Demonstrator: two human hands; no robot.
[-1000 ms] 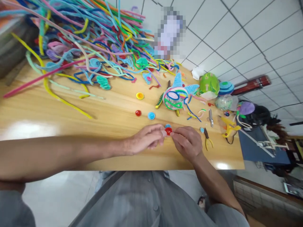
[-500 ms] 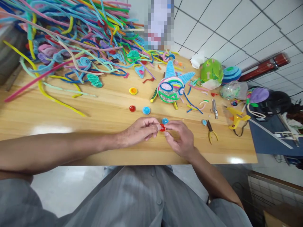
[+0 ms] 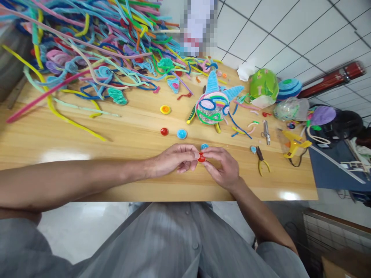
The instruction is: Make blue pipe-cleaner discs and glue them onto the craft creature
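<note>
Between my fingertips, low over the table's front part, is a small red pipe-cleaner coil [image 3: 202,157]. My left hand [image 3: 181,157] pinches its left side with thumb and forefinger. The fingers of my right hand [image 3: 222,166] are closed on its right side. Just behind the coil lies a blue coiled disc [image 3: 204,146]. Farther left are another blue disc [image 3: 181,134], a red disc [image 3: 164,131] and a yellow-orange disc [image 3: 165,109]. A figure [image 3: 209,110] with blue pipe-cleaner ears and a green-outlined mouth stands behind them.
A big heap of pipe cleaners [image 3: 95,50] covers the back left. On the right are yellow-handled pliers [image 3: 263,162], a small blue disc [image 3: 253,149], scissors [image 3: 266,133] and a yellow glue gun [image 3: 295,143]. Behind them stand a green ball-like piece [image 3: 263,88] and a red flask [image 3: 333,80].
The red coil is turned so that more of its face shows between my fingers. Both hands keep their hold, and the whole view has shifted slightly.
</note>
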